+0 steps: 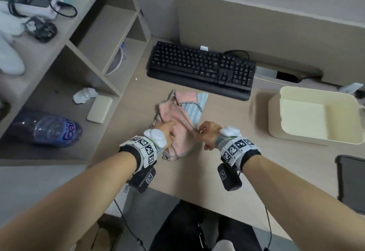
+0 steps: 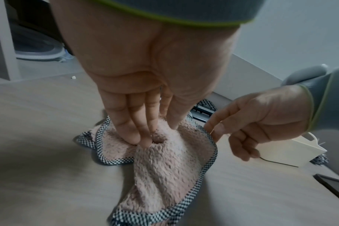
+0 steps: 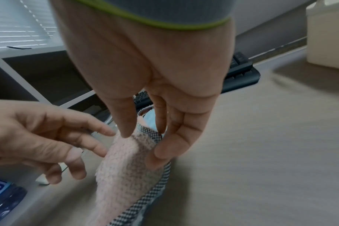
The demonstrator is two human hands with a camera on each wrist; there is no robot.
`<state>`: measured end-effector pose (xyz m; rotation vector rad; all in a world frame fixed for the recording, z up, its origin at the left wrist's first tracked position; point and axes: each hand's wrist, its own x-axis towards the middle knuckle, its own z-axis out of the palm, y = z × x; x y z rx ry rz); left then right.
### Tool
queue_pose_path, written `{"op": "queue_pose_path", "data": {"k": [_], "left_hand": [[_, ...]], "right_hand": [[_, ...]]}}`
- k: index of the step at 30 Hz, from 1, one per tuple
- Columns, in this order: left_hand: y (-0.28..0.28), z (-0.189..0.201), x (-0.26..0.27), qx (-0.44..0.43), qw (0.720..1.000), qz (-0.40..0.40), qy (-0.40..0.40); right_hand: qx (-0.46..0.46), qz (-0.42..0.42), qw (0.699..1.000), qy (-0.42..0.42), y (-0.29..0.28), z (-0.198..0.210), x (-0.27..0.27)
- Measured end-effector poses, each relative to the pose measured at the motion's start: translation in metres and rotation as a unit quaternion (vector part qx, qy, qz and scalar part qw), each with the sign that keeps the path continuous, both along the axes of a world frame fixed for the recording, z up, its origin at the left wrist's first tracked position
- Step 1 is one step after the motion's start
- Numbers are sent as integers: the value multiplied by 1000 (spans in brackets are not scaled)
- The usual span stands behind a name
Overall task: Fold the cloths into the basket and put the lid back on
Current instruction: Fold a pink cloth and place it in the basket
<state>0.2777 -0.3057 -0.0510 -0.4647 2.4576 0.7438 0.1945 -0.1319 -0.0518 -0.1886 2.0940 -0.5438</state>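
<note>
A fluffy pink cloth with checked trim lies rumpled on the desk in the middle of the head view. It partly covers a light blue cloth behind it. My left hand presses straight fingers down into the pink cloth. My right hand pinches the cloth's checked edge between thumb and fingers and lifts it a little. The cream basket stands open and empty at the right. I see no lid that I can name with certainty.
A black keyboard lies behind the cloths. A shelf unit on the left holds a blue bottle, a white slab and a crumpled tissue. A dark flat object sits at the desk's right edge.
</note>
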Motion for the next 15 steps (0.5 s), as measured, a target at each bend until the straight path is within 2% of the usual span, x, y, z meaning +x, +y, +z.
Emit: {"op": "queue_pose_path", "data": {"k": [8,15], "left_hand": [[-3,-1,-5,16,999,-27,34],[0,-1,1,34,999,-16,32]], "right_hand": [[-29,-59,997,-28,-31,11,14],[-9,-42,999,4,-36,3,21]]}}
